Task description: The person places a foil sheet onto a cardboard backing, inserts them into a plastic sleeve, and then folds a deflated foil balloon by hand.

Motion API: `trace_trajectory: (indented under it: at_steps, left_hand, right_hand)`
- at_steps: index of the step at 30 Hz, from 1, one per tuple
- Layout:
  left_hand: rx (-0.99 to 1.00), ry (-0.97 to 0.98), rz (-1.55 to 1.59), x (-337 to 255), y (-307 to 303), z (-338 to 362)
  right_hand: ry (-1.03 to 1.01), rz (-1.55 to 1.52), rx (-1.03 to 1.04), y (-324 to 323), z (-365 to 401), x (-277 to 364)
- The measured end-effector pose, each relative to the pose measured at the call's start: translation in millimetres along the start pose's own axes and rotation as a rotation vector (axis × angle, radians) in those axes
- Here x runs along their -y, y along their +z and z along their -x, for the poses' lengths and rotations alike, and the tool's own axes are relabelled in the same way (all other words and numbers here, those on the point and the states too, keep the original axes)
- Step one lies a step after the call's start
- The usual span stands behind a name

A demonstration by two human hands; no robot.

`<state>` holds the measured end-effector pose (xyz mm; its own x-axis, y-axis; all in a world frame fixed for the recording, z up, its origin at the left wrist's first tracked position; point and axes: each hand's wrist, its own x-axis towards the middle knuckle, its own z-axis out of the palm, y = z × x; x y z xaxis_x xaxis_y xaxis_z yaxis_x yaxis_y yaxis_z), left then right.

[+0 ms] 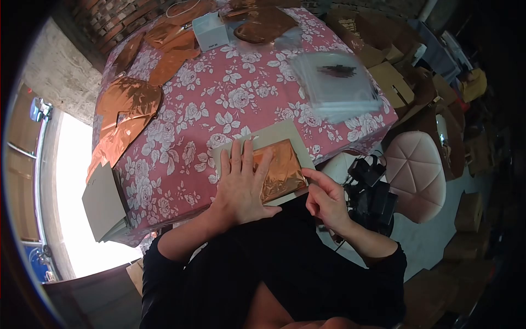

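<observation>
A grey cardboard sheet (282, 130) lies at the table's near edge, with a folded piece of shiny copper-coloured foil (282, 167) on top of it. My left hand (241, 183) is spread flat over the left part of the sheet and the foil's left edge. At the right side of the foil is my right hand (327, 200), its fingers curled and the index finger and thumb close to the foil's corner. Whether anything is pinched in those fingers cannot be made out.
Copper foil pieces (129, 104) lie along the table's left side, near standing grey cardboard (104, 203). A small white box (210, 32) sits at the back. Stacked clear plastic bags (339, 88) lie at right. Beyond the edge are a padded chair (415, 175) and black adapters (372, 189).
</observation>
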<state>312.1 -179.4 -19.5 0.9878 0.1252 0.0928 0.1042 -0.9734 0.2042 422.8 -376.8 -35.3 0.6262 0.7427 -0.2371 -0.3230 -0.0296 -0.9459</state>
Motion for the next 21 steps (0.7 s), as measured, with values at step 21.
trace_trajectory:
  at_steps: [21]
  left_hand:
    - [0.024, -0.004, -0.059, -4.2, -4.0, -5.8]
  right_hand:
    - [0.276, -0.185, 0.014, -3.7, -20.0, 17.4]
